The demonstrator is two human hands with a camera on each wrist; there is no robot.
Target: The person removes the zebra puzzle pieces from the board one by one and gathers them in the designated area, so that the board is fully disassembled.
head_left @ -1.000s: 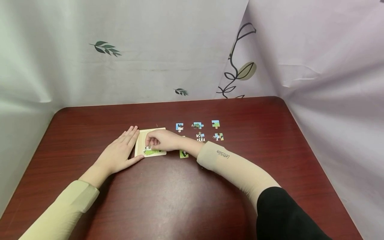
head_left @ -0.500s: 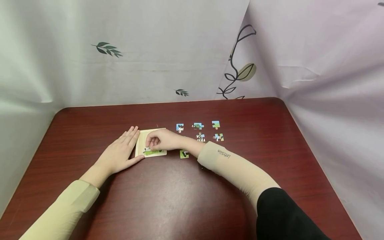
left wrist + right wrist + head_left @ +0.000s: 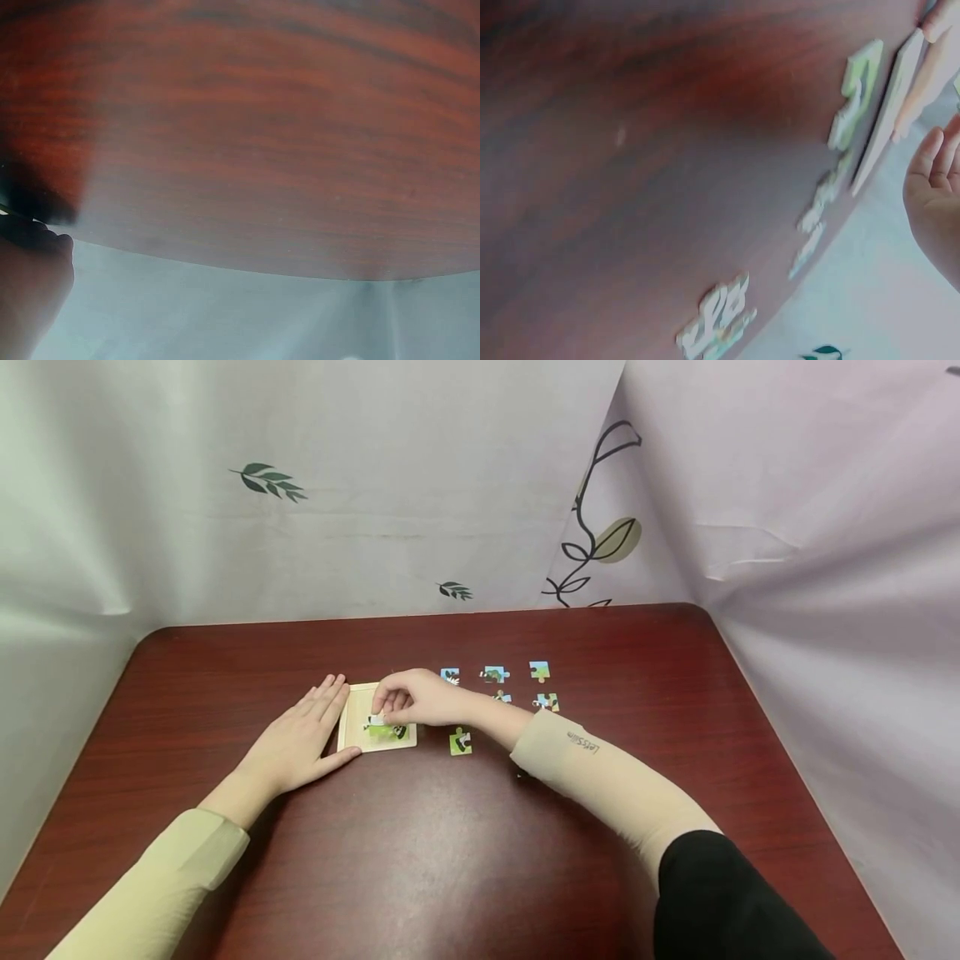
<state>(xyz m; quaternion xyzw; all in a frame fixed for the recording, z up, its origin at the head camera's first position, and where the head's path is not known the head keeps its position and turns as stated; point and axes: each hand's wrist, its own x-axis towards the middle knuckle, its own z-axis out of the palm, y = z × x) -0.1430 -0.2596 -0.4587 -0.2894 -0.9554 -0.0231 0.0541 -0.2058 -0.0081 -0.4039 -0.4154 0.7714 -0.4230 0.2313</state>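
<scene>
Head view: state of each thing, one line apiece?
left hand: flat, fingers straight, pressed against the tray's left edge
right hand: fingers curled above the tray; a held piece can't be made out
puzzle tray: flat on the table, partly filled along its near edge
green piece: loose, right of the tray
loose pieces: lying apart in rows
</scene>
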